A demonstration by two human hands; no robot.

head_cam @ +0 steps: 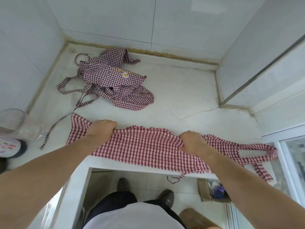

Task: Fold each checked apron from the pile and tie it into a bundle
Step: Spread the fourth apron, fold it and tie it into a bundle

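Left hand [103,128] and right hand [192,142] both grip the far edge of the red checked apron [142,147], flat on the table [189,96]. Pile [113,80] lies behind, untouched.

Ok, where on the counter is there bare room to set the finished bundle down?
The widest bare patch is the counter right of the pile, behind the apron in both hands. A narrower strip runs between pile and apron. The left is crowded: straps and a jar.
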